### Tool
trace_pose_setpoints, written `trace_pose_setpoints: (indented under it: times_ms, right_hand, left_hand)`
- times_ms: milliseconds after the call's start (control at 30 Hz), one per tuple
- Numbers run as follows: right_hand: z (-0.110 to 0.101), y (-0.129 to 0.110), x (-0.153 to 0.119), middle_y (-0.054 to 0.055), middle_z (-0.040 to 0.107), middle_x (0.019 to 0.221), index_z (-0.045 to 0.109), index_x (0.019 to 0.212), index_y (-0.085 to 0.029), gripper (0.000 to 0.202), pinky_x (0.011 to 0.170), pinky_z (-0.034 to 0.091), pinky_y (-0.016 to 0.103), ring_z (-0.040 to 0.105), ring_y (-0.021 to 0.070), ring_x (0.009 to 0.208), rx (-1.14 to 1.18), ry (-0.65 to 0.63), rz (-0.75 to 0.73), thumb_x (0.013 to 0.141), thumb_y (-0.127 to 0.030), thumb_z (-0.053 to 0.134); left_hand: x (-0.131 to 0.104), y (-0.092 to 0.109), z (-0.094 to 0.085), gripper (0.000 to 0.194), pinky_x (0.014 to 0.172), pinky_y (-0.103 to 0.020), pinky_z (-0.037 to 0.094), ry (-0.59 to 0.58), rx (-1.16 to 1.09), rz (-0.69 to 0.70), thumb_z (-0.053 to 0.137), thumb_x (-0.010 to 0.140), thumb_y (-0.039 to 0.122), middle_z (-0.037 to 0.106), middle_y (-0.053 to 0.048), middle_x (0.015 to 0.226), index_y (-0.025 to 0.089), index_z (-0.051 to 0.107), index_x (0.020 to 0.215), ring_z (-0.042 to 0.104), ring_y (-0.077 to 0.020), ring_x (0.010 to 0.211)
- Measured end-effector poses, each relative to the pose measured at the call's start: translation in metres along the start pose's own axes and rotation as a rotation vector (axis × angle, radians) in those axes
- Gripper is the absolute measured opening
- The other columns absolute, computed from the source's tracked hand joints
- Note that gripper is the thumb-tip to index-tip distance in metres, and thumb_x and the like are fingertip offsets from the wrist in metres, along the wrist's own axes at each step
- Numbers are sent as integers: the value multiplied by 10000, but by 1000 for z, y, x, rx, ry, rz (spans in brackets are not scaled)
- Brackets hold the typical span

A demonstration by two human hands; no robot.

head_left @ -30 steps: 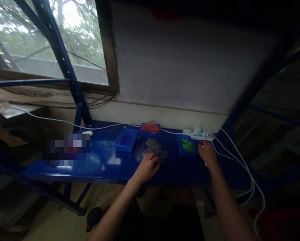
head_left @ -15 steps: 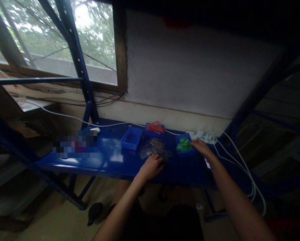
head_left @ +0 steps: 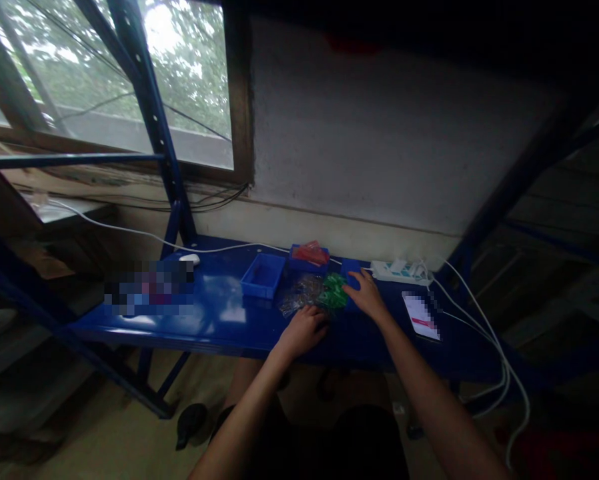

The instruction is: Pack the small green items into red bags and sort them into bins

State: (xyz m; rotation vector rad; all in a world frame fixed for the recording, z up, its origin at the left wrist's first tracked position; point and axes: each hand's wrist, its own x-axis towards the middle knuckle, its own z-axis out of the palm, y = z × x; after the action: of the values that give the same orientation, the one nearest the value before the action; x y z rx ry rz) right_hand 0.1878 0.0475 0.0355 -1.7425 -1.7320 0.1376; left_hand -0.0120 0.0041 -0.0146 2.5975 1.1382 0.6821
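My left hand point(head_left: 303, 330) rests palm down at the front edge of a pile of clear plastic packets point(head_left: 299, 295), its fingers slightly bent and holding nothing that I can see. To its right, my right hand point(head_left: 367, 297) grips a small blue bin point(head_left: 350, 267), which is tipped toward the pile. Green plastic pieces point(head_left: 335, 291) lie heaped at the right side of the clear packets, beside my right fingertips. Part of the bin is hidden behind the hand.
A blue bin point(head_left: 263, 287) stands left of the pile, and another with red packets point(head_left: 311, 253) behind it. A power strip point(head_left: 399, 271), a phone point(head_left: 420, 317) and white cables are on the right. A white mouse point(head_left: 189, 259) and a blurred patch are on the left.
My right hand has moved left with the blue bin, tipping it. The green pieces have gone from the bin onto the clear pile. The phone is now uncovered. My left hand stays put.
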Motion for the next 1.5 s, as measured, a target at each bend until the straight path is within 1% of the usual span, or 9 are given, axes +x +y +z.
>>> trace_pose_setpoints:
  times_ms: [200, 367, 533, 700, 900, 1100, 1233, 1300, 1500]
  right_hand:
    - [-2, -30, -22, 73, 519, 1354, 630, 1149, -241, 372, 972, 443, 370, 545, 249, 1168, -213, -70, -180, 781, -227, 579]
    - [12, -51, -47, 86, 610, 1257, 677, 1082, -190, 313, 1038, 377, 412, 448, 291, 1259, -405, -129, -441, 816, -125, 526]
    - [16, -49, -53, 100, 640, 1213, 698, 1054, -181, 338, 1010, 390, 459, 430, 329, 1266, -424, -126, -548, 807, -76, 492]
    - [1, -44, -42, 76, 634, 1226, 707, 1043, -211, 347, 1038, 363, 475, 393, 305, 1297, -331, -38, -557, 798, -77, 502]
    - [-22, -36, -22, 26, 648, 1201, 697, 1053, -238, 299, 1065, 353, 451, 457, 259, 1245, -159, 91, -448, 830, -175, 507]
    - [-38, 12, -4, 65, 652, 1189, 701, 995, -207, 251, 1036, 364, 444, 547, 248, 1141, 153, 327, -249, 802, -280, 559]
    - [-34, 53, -7, 87, 671, 1147, 700, 975, -178, 294, 1021, 371, 425, 580, 245, 1109, 421, 468, 6, 752, -342, 598]
    - [-29, 69, -11, 99, 676, 1135, 697, 995, -161, 343, 1019, 367, 419, 578, 252, 1113, 503, 496, 103, 734, -367, 613]
    - [-22, 95, -8, 88, 698, 1067, 695, 1010, -151, 405, 961, 415, 397, 599, 246, 1063, 721, 579, 227, 699, -402, 631]
  left_hand:
    - [0, 2, -3, 243, 921, -356, 423, -19, 23, -9, 523, 859, 224, 618, -80, 1012, 188, 648, 1064, 542, -229, 1002]
    - [1, 2, -2, 221, 923, -373, 428, -28, 41, 5, 536, 846, 210, 625, -92, 1030, 175, 664, 1022, 546, -239, 1004]
    - [0, 2, -2, 214, 916, -374, 432, -24, 26, 27, 525, 856, 213, 629, -96, 1041, 166, 672, 1005, 552, -240, 992]
    - [-1, 3, -3, 239, 935, -373, 420, -9, 18, 15, 535, 854, 209, 634, -83, 1040, 188, 669, 1051, 542, -236, 1006]
    - [-1, 2, -3, 268, 934, -358, 423, -12, 1, 7, 521, 862, 215, 643, -78, 1042, 188, 671, 1083, 541, -229, 1014]
    - [-1, 1, -3, 271, 951, -359, 416, -13, -10, 24, 510, 866, 207, 640, -77, 1088, 190, 670, 1084, 541, -224, 1027]
    - [-1, 2, -3, 271, 944, -355, 424, -8, -14, 17, 510, 872, 228, 639, -77, 1094, 193, 668, 1089, 540, -224, 1033]
    - [-2, 2, -4, 273, 936, -352, 428, -8, -13, 17, 508, 875, 237, 636, -82, 1095, 187, 669, 1090, 542, -224, 1027]
    - [-2, 3, -5, 271, 945, -355, 421, -8, -14, 5, 508, 878, 246, 640, -69, 1079, 210, 667, 1095, 542, -221, 1029]
